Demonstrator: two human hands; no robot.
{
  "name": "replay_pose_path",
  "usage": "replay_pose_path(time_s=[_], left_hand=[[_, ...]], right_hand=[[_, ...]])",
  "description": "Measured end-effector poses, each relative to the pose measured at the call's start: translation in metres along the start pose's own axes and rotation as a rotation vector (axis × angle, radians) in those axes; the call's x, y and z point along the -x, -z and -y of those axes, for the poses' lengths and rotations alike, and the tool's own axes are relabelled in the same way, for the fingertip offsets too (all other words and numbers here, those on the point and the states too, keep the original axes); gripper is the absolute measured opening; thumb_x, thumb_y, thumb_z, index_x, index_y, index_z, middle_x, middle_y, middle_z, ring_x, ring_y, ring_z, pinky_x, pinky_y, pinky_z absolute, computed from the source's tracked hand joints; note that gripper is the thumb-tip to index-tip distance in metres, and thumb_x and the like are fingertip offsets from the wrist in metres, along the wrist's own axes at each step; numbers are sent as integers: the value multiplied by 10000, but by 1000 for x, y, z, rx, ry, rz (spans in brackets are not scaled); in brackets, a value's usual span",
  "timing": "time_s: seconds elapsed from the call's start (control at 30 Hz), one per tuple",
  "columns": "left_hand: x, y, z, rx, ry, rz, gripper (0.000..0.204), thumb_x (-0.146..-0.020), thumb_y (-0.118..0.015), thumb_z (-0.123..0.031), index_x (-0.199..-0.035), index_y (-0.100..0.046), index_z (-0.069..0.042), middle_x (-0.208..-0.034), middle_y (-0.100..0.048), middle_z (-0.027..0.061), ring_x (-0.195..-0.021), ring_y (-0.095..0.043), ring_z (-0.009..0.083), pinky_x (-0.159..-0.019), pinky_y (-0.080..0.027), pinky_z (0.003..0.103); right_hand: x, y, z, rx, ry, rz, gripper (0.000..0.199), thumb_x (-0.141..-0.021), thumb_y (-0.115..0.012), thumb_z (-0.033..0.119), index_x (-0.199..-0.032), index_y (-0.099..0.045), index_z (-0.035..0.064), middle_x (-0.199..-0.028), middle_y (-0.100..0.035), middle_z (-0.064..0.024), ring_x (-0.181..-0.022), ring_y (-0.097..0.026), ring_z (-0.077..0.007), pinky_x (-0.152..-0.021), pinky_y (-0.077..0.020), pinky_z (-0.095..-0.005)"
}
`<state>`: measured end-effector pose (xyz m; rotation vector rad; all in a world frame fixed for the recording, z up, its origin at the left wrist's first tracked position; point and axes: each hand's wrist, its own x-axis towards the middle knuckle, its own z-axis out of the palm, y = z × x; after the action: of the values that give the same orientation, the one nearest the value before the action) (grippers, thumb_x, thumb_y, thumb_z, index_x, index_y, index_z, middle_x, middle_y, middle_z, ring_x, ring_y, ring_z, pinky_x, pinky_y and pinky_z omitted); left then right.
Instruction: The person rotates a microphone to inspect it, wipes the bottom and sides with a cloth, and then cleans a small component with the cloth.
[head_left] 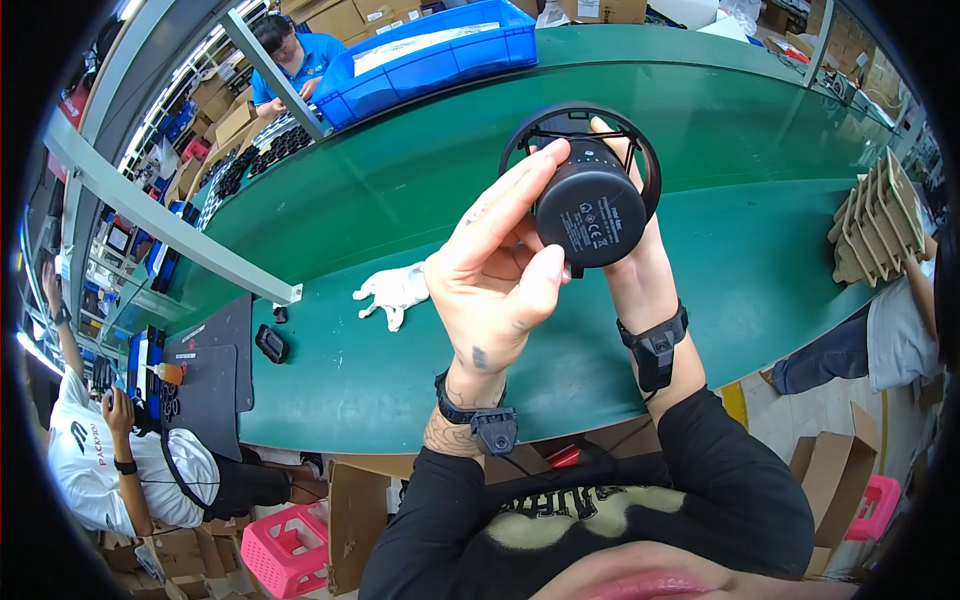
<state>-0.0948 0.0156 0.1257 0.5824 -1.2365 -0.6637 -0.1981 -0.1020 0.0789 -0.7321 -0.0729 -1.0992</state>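
Note:
Up over the green table, both hands hold a round black device (592,215), its flat printed end facing me. A wider thin black ring (655,165) surrounds its far part. My left hand (485,265) grips it from the left, thumb at the lower edge and fingers along the upper side. My right hand (636,258) is behind it on the right; a fingertip shows inside the ring, and the other fingers are mostly hidden. A crumpled white glove (393,293) lies on the table beside my left hand.
A blue crate (430,70) stands at the far edge near a metal post. Black parts (271,343) and a dark mat (210,375) lie at left. Cardboard dividers (880,225) sit at right. Co-workers (130,450) are around; pink stools (285,550) stand below.

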Motion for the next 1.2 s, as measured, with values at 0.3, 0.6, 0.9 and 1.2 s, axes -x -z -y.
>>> replay_pose_path(time_s=[0.3,0.6,0.9,1.2], left_hand=[[-1,-6,1,-84,23,-94,600,-711,-578,-108,-1276,-497,76,-1226,-580,166,-802,-619,90,-550,-478,161],[-1,-2,2,-73,13,-28,543,-729,-587,-37,-1262,-528,52,-1274,-526,160,-786,-582,87,-613,-499,190],[0,5,8,-86,1,-31,519,-735,-587,-9,-1250,-546,41,-1285,-514,161,-783,-560,79,-643,-496,204],[-1,-2,7,-57,-60,-48,568,-745,-590,-126,-1269,-504,74,-1217,-583,171,-791,-601,85,-561,-473,176]], right_hand=[[3,-10,0,70,-24,-146,409,-955,-495,407,-1167,-564,64,-1095,-636,-76,-967,-636,-181,-805,-546,-312],[-5,5,3,-170,-207,-13,377,-943,-519,413,-1101,-593,79,-1036,-649,-61,-939,-639,-157,-791,-548,-308],[-1,-3,-4,-119,-49,-30,361,-944,-521,402,-1091,-596,81,-1032,-651,-59,-936,-640,-159,-793,-547,-309],[-3,-1,-4,-160,-138,-8,331,-943,-526,385,-1045,-607,80,-980,-663,-49,-873,-653,-148,-739,-555,-289]])
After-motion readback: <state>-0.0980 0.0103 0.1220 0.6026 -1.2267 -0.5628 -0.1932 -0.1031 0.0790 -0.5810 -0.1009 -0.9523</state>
